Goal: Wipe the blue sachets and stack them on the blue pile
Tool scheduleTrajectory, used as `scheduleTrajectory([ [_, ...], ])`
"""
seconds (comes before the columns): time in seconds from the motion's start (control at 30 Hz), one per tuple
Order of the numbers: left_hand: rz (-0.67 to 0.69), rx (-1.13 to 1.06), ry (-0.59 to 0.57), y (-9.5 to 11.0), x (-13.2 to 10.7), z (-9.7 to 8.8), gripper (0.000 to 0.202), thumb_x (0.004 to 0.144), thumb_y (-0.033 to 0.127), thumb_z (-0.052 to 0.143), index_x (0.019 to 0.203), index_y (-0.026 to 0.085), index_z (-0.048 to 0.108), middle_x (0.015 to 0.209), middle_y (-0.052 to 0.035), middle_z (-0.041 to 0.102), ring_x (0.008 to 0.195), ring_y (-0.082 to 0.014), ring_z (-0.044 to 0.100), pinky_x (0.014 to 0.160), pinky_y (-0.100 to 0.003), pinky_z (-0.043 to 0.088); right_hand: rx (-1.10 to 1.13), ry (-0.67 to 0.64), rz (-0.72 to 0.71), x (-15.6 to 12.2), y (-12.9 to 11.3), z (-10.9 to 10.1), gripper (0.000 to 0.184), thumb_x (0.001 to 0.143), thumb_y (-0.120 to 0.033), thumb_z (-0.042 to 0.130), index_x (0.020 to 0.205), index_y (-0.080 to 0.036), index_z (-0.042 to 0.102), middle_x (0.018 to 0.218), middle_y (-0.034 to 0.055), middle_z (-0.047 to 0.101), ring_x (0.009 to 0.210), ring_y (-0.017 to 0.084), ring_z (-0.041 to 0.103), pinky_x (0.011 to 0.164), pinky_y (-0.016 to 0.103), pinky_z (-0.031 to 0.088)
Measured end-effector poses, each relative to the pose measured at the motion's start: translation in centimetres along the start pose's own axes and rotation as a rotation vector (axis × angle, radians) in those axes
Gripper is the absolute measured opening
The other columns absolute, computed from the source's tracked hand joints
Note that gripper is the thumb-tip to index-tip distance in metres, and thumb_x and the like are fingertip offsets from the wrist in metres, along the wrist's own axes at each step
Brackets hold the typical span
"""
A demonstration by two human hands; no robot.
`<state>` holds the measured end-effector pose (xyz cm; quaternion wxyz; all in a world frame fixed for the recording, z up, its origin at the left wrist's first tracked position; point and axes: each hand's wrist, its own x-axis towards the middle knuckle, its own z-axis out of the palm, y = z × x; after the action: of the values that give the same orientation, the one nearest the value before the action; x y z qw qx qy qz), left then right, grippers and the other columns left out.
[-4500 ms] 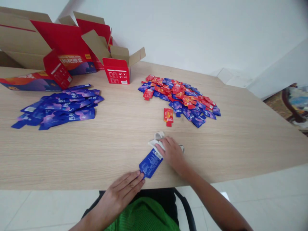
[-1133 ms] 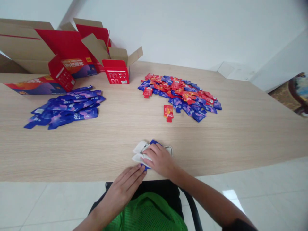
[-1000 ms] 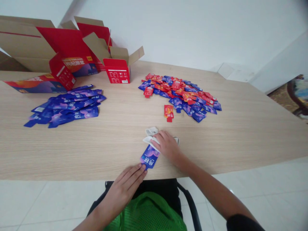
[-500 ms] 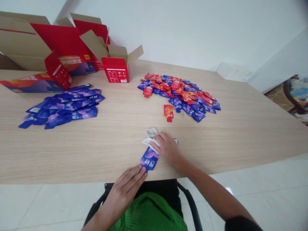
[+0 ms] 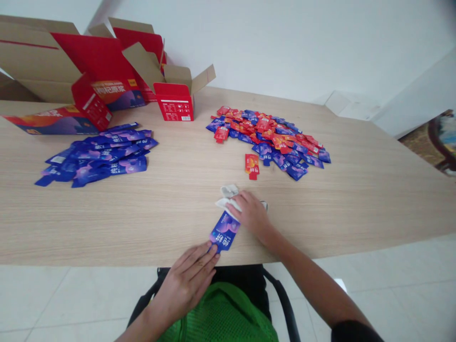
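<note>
A blue-purple sachet [image 5: 225, 231] lies on the table near its front edge, its narrow spout end toward me. My left hand [image 5: 188, 273] rests flat over that end, fingers stretched out and pressing it down. At the sachet's far end, my right hand [image 5: 252, 216] is closed on a white cloth [image 5: 228, 203], which bunches out past the fingers and touches the sachet. Just beyond the cloth lies a single red sachet [image 5: 252, 166].
A mixed pile of red and blue sachets [image 5: 267, 133] spreads across the back. Larger blue pouches [image 5: 103, 154] are heaped at left. Behind them stand open red cartons [image 5: 94, 57] and a smaller open red box [image 5: 175, 104]. A white wall [image 5: 285, 47] borders the table.
The view has shifted slightly. My right hand and the cloth are a touch farther up the blue sachet, leaving a bit more of it visible. My left hand keeps its place on the spout end.
</note>
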<state>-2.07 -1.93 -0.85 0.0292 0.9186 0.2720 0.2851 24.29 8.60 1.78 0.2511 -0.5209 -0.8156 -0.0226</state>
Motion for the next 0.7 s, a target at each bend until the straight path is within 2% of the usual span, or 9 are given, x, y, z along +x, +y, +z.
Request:
scheduleTrajectory([
  [0.07, -0.009, -0.005, 0.011, 0.1, 0.0, 0.0, 0.047, 0.096, 0.012, 0.064, 0.143, 0.013, 0.06, 0.143, -0.012, 0.065, 0.142, -0.028, 0.052, 0.113, -0.044, 0.05, -0.027, 0.044, 0.055, 1.3, 1.7, -1.3, 0.015, 0.103, -0.033, 0.06, 0.104, -0.02, 0.069, 0.101, 0.0103, 0.07, 0.098, 0.026, 0.064, 0.089, 0.04, 0.052],
  [0.13, -0.012, -0.011, 0.01, 0.1, -0.1, 0.0, 0.047, 0.096, 0.012, 0.064, 0.143, 0.013, 0.06, 0.143, -0.0128, 0.065, 0.143, -0.0282, 0.051, 0.114, -0.044, 0.05, 0.011, 0.093, 0.077, 1.4, 1.2, -2.4, 0.017, 0.105, -0.032, 0.057, 0.108, -0.02, 0.067, 0.105, 0.0113, 0.069, 0.102, 0.026, 0.064, 0.092, 0.041, 0.051],
  [0.2, -0.016, -0.021, 0.006, 0.1, -0.2, 0.1, 0.047, 0.095, 0.012, 0.065, 0.143, 0.013, 0.06, 0.142, -0.013, 0.066, 0.142, -0.0277, 0.052, 0.115, -0.043, 0.049, 0.101, 0.083, 0.031, 0.1, -1.3, -2.9, 0.016, 0.104, -0.032, 0.057, 0.111, -0.021, 0.066, 0.108, 0.0106, 0.069, 0.105, 0.025, 0.064, 0.094, 0.039, 0.051],
  [0.3, -0.037, -0.037, 0.015, 0.1, -0.2, 0.2, 0.044, 0.096, 0.013, 0.065, 0.139, 0.014, 0.063, 0.134, -0.0096, 0.071, 0.133, -0.0254, 0.059, 0.115, -0.043, 0.049, 0.186, -0.095, -0.177, -2.8, -5.4, -1.9, 0.016, 0.101, -0.035, 0.063, 0.11, -0.023, 0.067, 0.104, 0.0072, 0.069, 0.098, 0.024, 0.064, 0.088, 0.038, 0.052],
  [0.37, -0.047, -0.049, 0.009, 0.1, -0.1, 0.2, 0.043, 0.096, 0.013, 0.064, 0.139, 0.016, 0.063, 0.132, -0.0084, 0.072, 0.129, -0.0248, 0.062, 0.114, -0.044, 0.05, 0.178, -0.168, -0.251, -3.7, -6.3, -0.8, 0.016, 0.1, -0.036, 0.065, 0.107, -0.023, 0.068, 0.1, 0.0061, 0.069, 0.094, 0.023, 0.064, 0.085, 0.036, 0.052],
  [0.47, -0.042, -0.068, -0.011, 0.1, 0.0, 0.1, 0.048, 0.096, 0.012, 0.064, 0.144, 0.015, 0.059, 0.139, -0.0107, 0.068, 0.137, -0.0263, 0.056, 0.114, -0.044, 0.05, 0.112, -0.13, -0.152, -2.5, -3.8, 0.0, 0.016, 0.101, -0.037, 0.064, 0.103, -0.021, 0.069, 0.1, 0.0075, 0.069, 0.096, 0.023, 0.064, 0.086, 0.036, 0.052],
  [0.6, -0.053, -0.095, 0.002, 0.2, 0.1, 0.0, 0.048, 0.097, 0.012, 0.064, 0.144, 0.015, 0.058, 0.143, -0.0105, 0.065, 0.142, -0.0258, 0.052, 0.115, -0.045, 0.049, -0.027, -0.034, -0.011, 0.8, 0.7, -1.4, 0.019, 0.104, -0.035, 0.059, 0.106, -0.019, 0.069, 0.102, 0.0108, 0.068, 0.1, 0.026, 0.063, 0.09, 0.04, 0.051],
  [0.63, -0.057, -0.102, 0.003, 0.2, 0.1, -0.1, 0.048, 0.097, 0.012, 0.064, 0.145, 0.016, 0.058, 0.143, -0.0101, 0.065, 0.142, -0.0254, 0.052, 0.115, -0.045, 0.049, -0.02, 0.003, 0.01, 1.2, 0.9, -2.0, 0.019, 0.105, -0.035, 0.057, 0.108, -0.019, 0.068, 0.104, 0.011, 0.068, 0.101, 0.027, 0.063, 0.092, 0.04, 0.051],
  [0.7, -0.065, -0.109, 0.001, 0.3, 0.1, -0.1, 0.048, 0.097, 0.013, 0.064, 0.145, 0.017, 0.058, 0.144, -0.0093, 0.065, 0.141, -0.0247, 0.052, 0.115, -0.045, 0.05, 0.047, 0.054, 0.016, 1.0, -0.4, -3.0, 0.02, 0.106, -0.035, 0.055, 0.112, -0.02, 0.067, 0.107, 0.0109, 0.067, 0.105, 0.026, 0.062, 0.095, 0.041, 0.05],
])
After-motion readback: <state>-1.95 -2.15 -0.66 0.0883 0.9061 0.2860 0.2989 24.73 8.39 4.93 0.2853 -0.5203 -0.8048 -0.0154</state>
